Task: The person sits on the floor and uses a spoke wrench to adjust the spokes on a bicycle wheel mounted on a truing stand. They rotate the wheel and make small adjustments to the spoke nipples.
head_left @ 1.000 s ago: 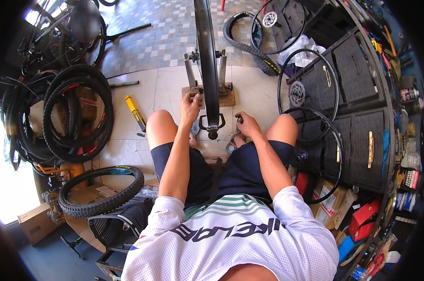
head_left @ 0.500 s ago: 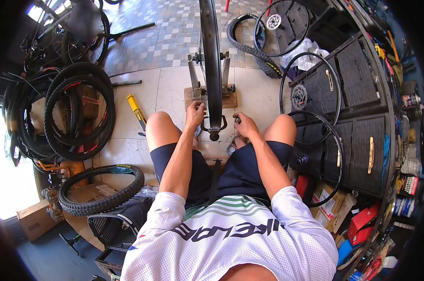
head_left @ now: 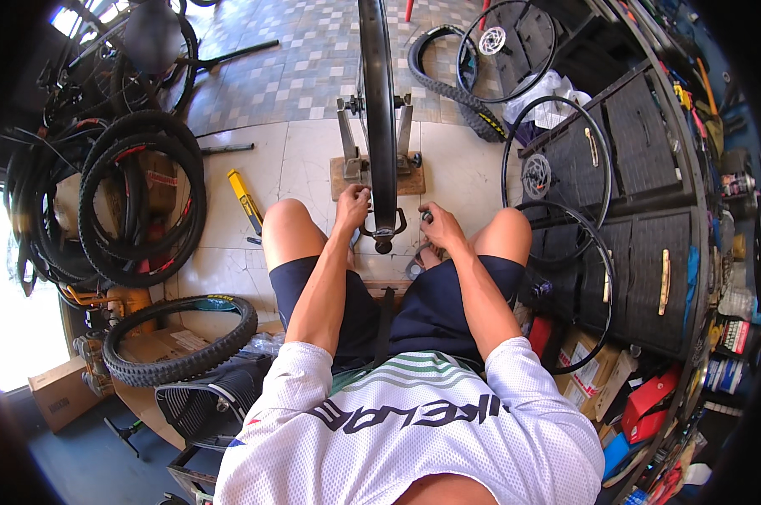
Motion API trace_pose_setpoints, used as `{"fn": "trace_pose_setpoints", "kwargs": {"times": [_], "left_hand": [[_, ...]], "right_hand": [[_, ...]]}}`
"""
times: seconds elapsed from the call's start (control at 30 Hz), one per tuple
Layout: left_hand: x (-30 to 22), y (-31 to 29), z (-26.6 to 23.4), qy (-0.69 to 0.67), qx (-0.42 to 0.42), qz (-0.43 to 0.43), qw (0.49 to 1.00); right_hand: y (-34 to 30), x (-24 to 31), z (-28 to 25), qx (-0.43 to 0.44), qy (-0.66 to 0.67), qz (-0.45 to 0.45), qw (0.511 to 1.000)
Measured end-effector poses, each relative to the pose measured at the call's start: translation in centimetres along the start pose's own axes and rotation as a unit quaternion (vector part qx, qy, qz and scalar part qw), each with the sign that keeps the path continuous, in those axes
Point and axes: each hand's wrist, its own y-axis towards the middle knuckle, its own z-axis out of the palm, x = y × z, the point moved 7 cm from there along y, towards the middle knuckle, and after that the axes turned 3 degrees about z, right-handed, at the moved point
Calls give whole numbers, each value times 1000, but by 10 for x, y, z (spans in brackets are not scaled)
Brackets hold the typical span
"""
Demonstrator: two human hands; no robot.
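A bicycle wheel (head_left: pixel 382 126) with a black rim stands upright, edge-on, in a metal truing stand (head_left: pixel 352 139) on a wooden base. The stand's dark gauge arms (head_left: pixel 384 233) reach round both sides of the rim at its near end. Left of the rim, my left hand (head_left: pixel 352 205) is closed with its fingers curled by the spokes; what they pinch, if anything, is hidden. To the right, a little apart from the rim, my right hand (head_left: pixel 444 226) holds a small dark round tool (head_left: pixel 426 216) between thumb and fingers.
A yellow tool or case (head_left: pixel 245 202) lies on the floor to the left. Several tyres (head_left: pixel 197 202) are stacked behind it, and another tyre (head_left: pixel 178 374) lies nearer. On the right, wheel rims (head_left: pixel 605 177) lean against black drawers (head_left: pixel 641 156). A tyre (head_left: pixel 473 109) lies beyond the stand.
My left hand has shifted very slightly toward me beside the rim. My right hand and the stand look unchanged.
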Motion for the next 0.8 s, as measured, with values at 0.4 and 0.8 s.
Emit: {"fn": "trace_pose_setpoints", "kwargs": {"times": [0.4, 0.8], "left_hand": [[-127, -5, -4, -56, 25, 151, 987], [-94, 6, -34, -36, -132, 102, 985]], "right_hand": [[2, -8, 6, -7, 1, -11, 1000], [4, 1, 3, -3, 14, -17, 1000]]}}
